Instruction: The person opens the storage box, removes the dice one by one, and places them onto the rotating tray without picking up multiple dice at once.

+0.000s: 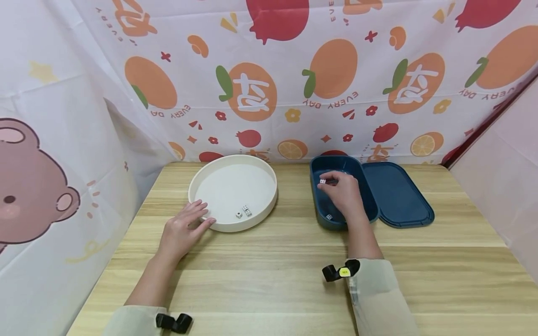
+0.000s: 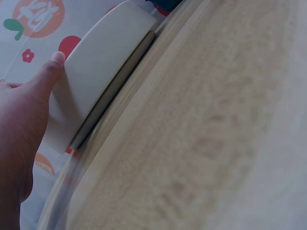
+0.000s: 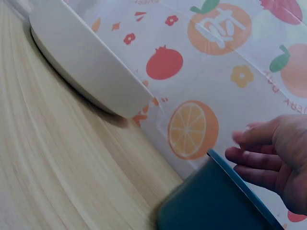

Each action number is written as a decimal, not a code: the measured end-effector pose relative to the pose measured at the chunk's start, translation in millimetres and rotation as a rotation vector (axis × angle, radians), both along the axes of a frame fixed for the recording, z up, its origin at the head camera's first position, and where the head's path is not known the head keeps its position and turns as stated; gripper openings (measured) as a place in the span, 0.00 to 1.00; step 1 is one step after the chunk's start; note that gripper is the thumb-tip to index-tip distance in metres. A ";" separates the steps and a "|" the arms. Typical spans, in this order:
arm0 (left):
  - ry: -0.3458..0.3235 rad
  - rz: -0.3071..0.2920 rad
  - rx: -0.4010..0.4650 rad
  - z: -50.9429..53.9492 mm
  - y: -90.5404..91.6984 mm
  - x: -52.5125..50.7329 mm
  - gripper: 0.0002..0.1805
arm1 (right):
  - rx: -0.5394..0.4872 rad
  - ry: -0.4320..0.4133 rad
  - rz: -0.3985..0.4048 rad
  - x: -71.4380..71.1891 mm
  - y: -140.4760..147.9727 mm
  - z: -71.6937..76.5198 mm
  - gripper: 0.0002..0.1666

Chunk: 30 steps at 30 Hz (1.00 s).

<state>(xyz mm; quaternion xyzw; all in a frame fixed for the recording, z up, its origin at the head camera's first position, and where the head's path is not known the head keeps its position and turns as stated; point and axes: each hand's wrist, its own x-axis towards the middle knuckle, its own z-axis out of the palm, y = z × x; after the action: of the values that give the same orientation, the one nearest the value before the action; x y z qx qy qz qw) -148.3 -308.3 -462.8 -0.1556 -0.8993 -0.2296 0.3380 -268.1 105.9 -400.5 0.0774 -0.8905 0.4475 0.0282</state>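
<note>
My right hand (image 1: 345, 192) pinches a white die (image 1: 322, 181) between thumb and fingertips, above the dark blue rectangular container (image 1: 316, 205). Another die (image 1: 329, 217) lies inside that container near its front end. In the right wrist view the right hand (image 3: 273, 160) is over the container's rim (image 3: 240, 184); the pinched die cannot be made out there. My left hand (image 1: 181, 233) rests at the near left rim of a round white tray (image 1: 269, 212), fingers and thumb spread along it. Several white dice (image 1: 247, 212) sit together near the tray's front right.
A flat blue lid (image 1: 399, 196) lies just right of the container. Behind the wooden table (image 1: 269, 280) hangs a fruit-print cloth (image 1: 290, 93). A white cloth with a bear print (image 1: 33, 196) hangs at the left.
</note>
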 end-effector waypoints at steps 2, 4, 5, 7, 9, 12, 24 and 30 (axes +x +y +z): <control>-0.001 0.000 -0.002 0.8 -0.5 -0.4 0.20 | -0.025 0.052 0.011 1.9 -5.1 0.5 0.15; -0.003 0.001 -0.001 1.8 -1.0 -0.6 0.21 | -0.046 0.104 0.034 3.9 -11.4 0.8 0.14; -0.004 0.002 0.000 2.2 -1.1 -0.8 0.21 | -0.056 0.132 0.052 4.9 -14.9 0.8 0.13; -0.005 -0.001 0.002 2.3 -1.8 -1.3 0.21 | -0.064 0.180 0.092 7.7 -22.9 0.9 0.12; -0.003 -0.001 0.003 1.5 -2.4 -1.6 0.21 | -0.055 0.216 0.133 10.4 -31.5 0.3 0.11; 0.006 -0.008 0.004 0.2 -2.5 -1.5 0.21 | -0.035 0.221 0.184 15.6 -44.4 -1.3 0.11; -0.020 -0.001 0.006 2.0 0.5 -0.9 0.22 | 0.086 0.199 0.254 21.7 -105.5 -13.7 0.12; -0.019 0.006 0.010 2.0 -1.0 -1.1 0.21 | 0.223 0.254 0.307 16.5 -138.6 -9.3 0.13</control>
<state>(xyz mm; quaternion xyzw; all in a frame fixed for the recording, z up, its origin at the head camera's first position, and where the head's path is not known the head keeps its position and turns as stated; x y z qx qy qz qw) -149.5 -309.3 -460.8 -0.1493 -0.9018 -0.2345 0.3309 -251.6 -32.6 -409.9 0.2702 -0.9015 0.3322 0.0632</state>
